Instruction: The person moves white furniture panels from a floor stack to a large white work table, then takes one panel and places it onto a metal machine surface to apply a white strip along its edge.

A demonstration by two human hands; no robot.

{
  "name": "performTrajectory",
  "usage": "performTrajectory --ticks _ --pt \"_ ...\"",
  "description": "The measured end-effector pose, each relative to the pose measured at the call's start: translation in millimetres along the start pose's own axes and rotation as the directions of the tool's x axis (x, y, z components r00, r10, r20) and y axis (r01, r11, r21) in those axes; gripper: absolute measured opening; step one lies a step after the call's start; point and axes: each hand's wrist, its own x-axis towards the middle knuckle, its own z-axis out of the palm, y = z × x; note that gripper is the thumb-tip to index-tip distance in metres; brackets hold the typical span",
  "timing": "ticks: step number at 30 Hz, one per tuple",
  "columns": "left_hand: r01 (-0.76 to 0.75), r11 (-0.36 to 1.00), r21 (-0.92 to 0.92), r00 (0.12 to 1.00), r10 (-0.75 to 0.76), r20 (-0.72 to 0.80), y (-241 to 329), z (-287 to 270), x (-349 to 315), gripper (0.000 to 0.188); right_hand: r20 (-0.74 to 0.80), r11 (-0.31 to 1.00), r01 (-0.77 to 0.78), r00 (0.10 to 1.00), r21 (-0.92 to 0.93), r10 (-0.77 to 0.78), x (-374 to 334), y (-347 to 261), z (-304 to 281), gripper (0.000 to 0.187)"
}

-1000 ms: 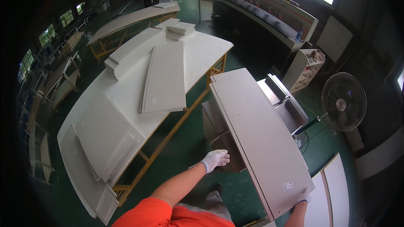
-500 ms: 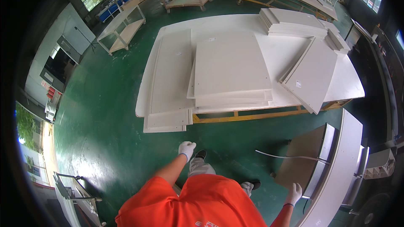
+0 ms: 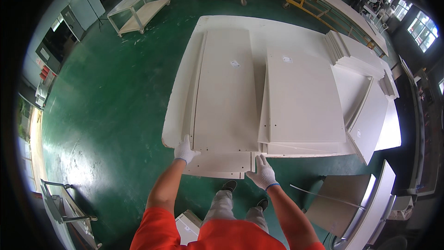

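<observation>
Currently my left hand point(image 3: 186, 150) grips the near-left corner of the long white panel point(image 3: 225, 93), frame centre, atop the panel stack point(image 3: 217, 163). My right hand point(image 3: 262, 173) lies open on the stack's lower edge. Wider panel point(image 3: 303, 97) alongside right; green floor point(image 3: 106, 106) left.

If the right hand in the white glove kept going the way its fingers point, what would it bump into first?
Probably the near edge of the long cream board on top of the pile: the right hand already rests at the lower cream panel just beneath it.

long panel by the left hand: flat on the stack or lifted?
Flat. The long white panel lies level on the panels beneath it; the left hand touches its near corner, and the right hand touches the lower panel.
</observation>
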Motion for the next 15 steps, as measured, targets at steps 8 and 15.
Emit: performTrajectory --ticks 8,15 --pt "0.117 0.802 -0.586 0.993 -0.088 0.079 -69.9 39.0 86.9 0.051 0.002 0.986 -0.141 0.990 0.088 0.141 72.6 -50.1 24.4 0.101" --pt "0.241 0.648 -0.723 0.970 -0.183 0.160 -99.7 42.7 45.4 0.041 0.106 0.929 -0.219 0.975 0.299 0.196 37.4 -71.0 7.6 0.100"
